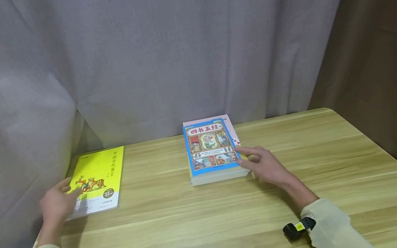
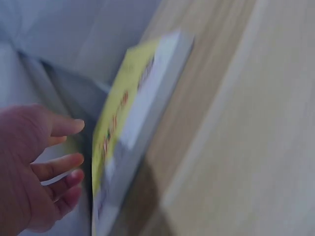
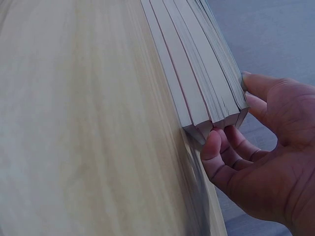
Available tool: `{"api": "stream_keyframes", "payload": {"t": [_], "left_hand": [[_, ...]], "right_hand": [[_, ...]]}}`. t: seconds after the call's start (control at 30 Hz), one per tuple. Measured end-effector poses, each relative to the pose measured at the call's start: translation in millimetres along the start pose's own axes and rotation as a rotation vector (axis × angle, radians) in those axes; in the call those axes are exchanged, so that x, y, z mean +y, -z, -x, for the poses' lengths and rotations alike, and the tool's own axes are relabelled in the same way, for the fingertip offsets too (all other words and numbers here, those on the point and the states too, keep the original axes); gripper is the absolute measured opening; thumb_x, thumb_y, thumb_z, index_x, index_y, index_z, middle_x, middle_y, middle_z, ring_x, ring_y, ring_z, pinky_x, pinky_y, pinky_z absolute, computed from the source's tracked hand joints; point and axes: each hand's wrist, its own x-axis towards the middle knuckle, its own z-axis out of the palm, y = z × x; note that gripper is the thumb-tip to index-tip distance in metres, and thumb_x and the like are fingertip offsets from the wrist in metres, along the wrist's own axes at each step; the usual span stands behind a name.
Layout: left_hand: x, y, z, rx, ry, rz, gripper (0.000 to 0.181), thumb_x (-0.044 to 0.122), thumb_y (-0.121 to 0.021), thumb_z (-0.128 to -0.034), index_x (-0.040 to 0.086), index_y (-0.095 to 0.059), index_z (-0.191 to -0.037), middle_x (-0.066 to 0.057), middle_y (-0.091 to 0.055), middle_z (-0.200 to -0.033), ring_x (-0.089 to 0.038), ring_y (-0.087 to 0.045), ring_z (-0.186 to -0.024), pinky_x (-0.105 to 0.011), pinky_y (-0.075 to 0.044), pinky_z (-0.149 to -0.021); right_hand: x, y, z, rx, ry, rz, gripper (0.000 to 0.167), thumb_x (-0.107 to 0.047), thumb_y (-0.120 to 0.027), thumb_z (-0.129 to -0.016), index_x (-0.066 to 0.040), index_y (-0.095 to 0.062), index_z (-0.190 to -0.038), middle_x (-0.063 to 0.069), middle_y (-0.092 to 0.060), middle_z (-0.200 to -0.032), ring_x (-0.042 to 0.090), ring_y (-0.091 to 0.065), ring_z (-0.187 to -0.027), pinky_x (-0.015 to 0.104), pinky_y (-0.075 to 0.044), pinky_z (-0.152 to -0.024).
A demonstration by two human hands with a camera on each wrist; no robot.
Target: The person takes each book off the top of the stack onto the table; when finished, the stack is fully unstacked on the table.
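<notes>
Your left hand loose beside yellow book, left of stack; right hand touches stack, can't tell grip. Square edges evenly.

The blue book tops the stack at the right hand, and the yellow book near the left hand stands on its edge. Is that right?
Not quite: the yellow book near the left hand lies flat on the table, not on its edge, as the head view shows. The rest is right.
</notes>
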Motion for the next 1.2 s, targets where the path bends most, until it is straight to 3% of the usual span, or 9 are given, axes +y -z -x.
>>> {"api": "stream_keyframes", "payload": {"t": [0.07,0.17,0.27,0.37,0.47,0.7,0.83,1.07,1.2], "left_hand": [[12.5,-5.0,1.0,0.002,-0.054,0.034,0.063,0.024,-0.06,-0.1051,-0.006,-0.041,-0.157,-0.039,-0.053,-0.145,-0.059,-0.046,-0.136,-0.068,-0.041,-0.109],[30.6,-12.9,2.5,-0.043,-0.112,0.092,0.064,0.025,-0.062,-0.1054,-0.002,-0.04,-0.159,-0.038,-0.059,-0.14,-0.053,-0.058,-0.126,-0.05,-0.053,-0.088],[44.2,-21.8,4.7,-0.109,-0.172,0.142,0.065,0.027,-0.063,-0.1056,0.002,-0.041,-0.161,-0.036,-0.064,-0.135,-0.039,-0.07,-0.106,-0.032,-0.051,-0.072],[55.9,-31.8,7.6,-0.198,-0.224,0.222,0.064,0.025,-0.063,-0.1066,0.006,-0.039,-0.163,-0.037,-0.064,-0.132,-0.025,-0.072,-0.084,-0.026,-0.053,-0.063],[68.8,-43.3,11.2,-0.263,-0.252,0.304,0.064,0.023,-0.064,-0.1068,0.01,-0.038,-0.164,-0.034,-0.064,-0.131,-0.018,-0.069,-0.078,-0.025,-0.056,-0.062],[105.1,-71.6,18.9,-0.399,-0.332,0.376,0.064,0.024,-0.065,-0.1063,0.014,-0.039,-0.164,-0.03,-0.064,-0.129,-0.026,-0.07,-0.084,-0.03,-0.057,-0.066],[125.8,-89.2,22.6,-0.462,-0.343,0.396,0.062,0.025,-0.065,-0.1064,0.018,-0.041,-0.164,-0.029,-0.064,-0.127,-0.025,-0.067,-0.08,-0.03,-0.056,-0.064],[153.5,-131.3,27.0,-0.578,-0.349,0.453,0.064,0.03,-0.064,-0.1067,0.03,-0.039,-0.165,-0.026,-0.065,-0.119,-0.021,-0.061,-0.074,-0.025,-0.05,-0.058],[168.4,-146.5,30.3,-0.612,-0.375,0.485,0.067,0.035,-0.067,-0.1052,0.033,-0.037,-0.165,-0.023,-0.063,-0.117,-0.02,-0.059,-0.072,-0.025,-0.049,-0.057]], "right_hand": [[0,0,0.2,-0.001,0.0,-0.001,0.052,-0.03,-0.067,-0.106,-0.017,-0.056,-0.155,0.026,-0.046,-0.143,0.022,-0.061,-0.065,0.024,-0.048,-0.05],[0,1,0.9,-0.003,0.006,-0.002,0.052,-0.031,-0.067,-0.105,-0.018,-0.056,-0.155,0.026,-0.046,-0.145,0.022,-0.061,-0.065,0.025,-0.049,-0.05],[1,0,1.3,-0.005,0.004,-0.005,0.052,-0.033,-0.067,-0.105,-0.018,-0.056,-0.154,0.026,-0.045,-0.147,0.023,-0.061,-0.066,0.027,-0.05,-0.051],[2,0,1.0,-0.005,0.002,0.003,0.053,-0.034,-0.067,-0.105,-0.018,-0.056,-0.155,0.026,-0.044,-0.151,0.024,-0.062,-0.067,0.028,-0.052,-0.053],[2,0,0.9,-0.005,0.009,0.012,0.054,-0.034,-0.067,-0.105,-0.018,-0.055,-0.155,0.026,-0.043,-0.154,0.026,-0.064,-0.071,0.03,-0.055,-0.056],[0,0,1.3,-0.001,0.011,0.004,0.053,-0.032,-0.067,-0.106,-0.018,-0.055,-0.155,0.024,-0.044,-0.153,0.025,-0.069,-0.083,0.03,-0.059,-0.062],[0,0,1.2,0.004,0.0,0.002,0.052,-0.032,-0.067,-0.106,-0.019,-0.056,-0.155,0.024,-0.045,-0.152,0.026,-0.068,-0.081,0.029,-0.057,-0.061],[-1,0,1.8,0.01,0.002,0.004,0.051,-0.031,-0.067,-0.106,-0.018,-0.056,-0.154,0.025,-0.047,-0.147,0.026,-0.065,-0.075,0.029,-0.056,-0.059],[-2,-1,1.8,0.01,0.003,-0.001,0.051,-0.031,-0.067,-0.105,-0.018,-0.057,-0.154,0.025,-0.047,-0.144,0.026,-0.064,-0.073,0.028,-0.055,-0.058]]}}
